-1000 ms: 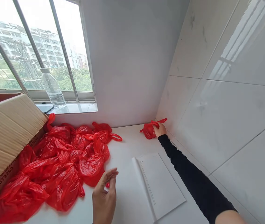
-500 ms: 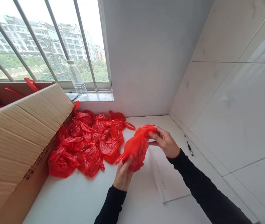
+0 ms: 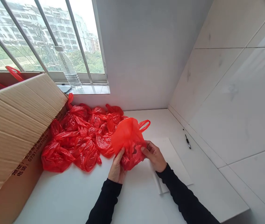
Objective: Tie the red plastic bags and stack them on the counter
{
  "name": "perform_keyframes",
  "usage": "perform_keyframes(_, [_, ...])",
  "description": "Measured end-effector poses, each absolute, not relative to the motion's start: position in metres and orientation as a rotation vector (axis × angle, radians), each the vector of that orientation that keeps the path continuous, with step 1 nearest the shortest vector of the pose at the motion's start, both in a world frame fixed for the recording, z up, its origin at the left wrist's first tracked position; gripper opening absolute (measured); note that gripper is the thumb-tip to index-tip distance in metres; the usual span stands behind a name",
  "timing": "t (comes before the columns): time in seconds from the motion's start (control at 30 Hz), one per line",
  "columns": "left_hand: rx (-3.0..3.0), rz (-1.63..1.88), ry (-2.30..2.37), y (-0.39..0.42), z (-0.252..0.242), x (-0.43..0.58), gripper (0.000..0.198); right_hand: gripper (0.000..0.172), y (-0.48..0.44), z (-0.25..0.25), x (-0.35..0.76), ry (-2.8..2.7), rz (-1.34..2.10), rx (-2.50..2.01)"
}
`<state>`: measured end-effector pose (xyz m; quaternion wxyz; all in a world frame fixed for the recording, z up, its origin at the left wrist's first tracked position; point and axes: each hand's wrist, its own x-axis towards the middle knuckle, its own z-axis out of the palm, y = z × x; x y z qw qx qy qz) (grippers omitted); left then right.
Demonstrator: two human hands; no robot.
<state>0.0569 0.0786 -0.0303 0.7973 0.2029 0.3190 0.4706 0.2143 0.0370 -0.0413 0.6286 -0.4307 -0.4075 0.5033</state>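
A red plastic bag (image 3: 130, 140) is held up over the white table, with something dark showing faintly through its lower part; what is inside I cannot make out. My left hand (image 3: 117, 168) grips its lower left side, thumb in front. On the lower right side, my right hand (image 3: 154, 155) pinches the bag between thumb and fingers. The bag's top puffs out, and one loop handle sticks up at the right. Just to the left lies a pile of several knotted red plastic bags (image 3: 85, 155), partly hidden behind the held one.
A large cardboard box (image 3: 22, 124) with red bags inside stands at the left. On the windowsill (image 3: 95, 89) is a clear plastic bottle (image 3: 69, 70). White paper (image 3: 172, 155) lies by my right hand, and a black pen (image 3: 187, 141) near the tiled right wall.
My right hand has shifted from the bag's upper end down to its lower right side. The bag has turned more upright, its top opening out and a handle now showing. The view has tilted slightly.
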Motion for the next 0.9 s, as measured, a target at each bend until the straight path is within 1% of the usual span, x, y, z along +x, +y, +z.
perform_keyframes(0.17, [0.328, 1.018, 0.677, 0.080, -0.026, 0.056, 0.037, 0.051, 0.034, -0.039, 0.223, -0.863, 1.220, -0.897])
perform_keyframes(0.3, [0.303, 1.040, 0.673, 0.079, -0.026, 0.054, 0.039, 0.038, 0.034, -0.039, 0.227, -0.916, 1.138, -0.904])
perform_keyframes(0.43, [0.384, 1.017, 0.621, 0.076, -0.029, 0.051, 0.046, 0.032, 0.033, -0.038, 0.227, -0.938, 1.088, -0.896])
perform_keyframes(0.5, [0.440, 1.005, 0.569, 0.076, -0.034, 0.049, 0.047, 0.033, 0.033, -0.038, 0.225, -0.981, 1.052, -0.904])
perform_keyframes(0.63, [0.535, 1.099, 0.457, 0.079, -0.050, 0.046, 0.047, 0.044, 0.032, -0.042, 0.221, -1.067, 0.860, -1.005])
perform_keyframes(0.7, [0.555, 1.149, 0.443, 0.080, -0.055, 0.046, 0.046, 0.038, 0.032, -0.044, 0.220, -1.062, 0.795, -1.070])
perform_keyframes(0.8, [0.548, 1.169, 0.466, 0.079, -0.051, 0.049, 0.048, 0.029, 0.032, -0.045, 0.219, -1.032, 0.862, -1.113])
perform_keyframes(0.9, [0.527, 1.087, 0.539, 0.076, -0.040, 0.053, 0.048, 0.031, 0.033, -0.043, 0.217, -0.977, 0.972, -1.113])
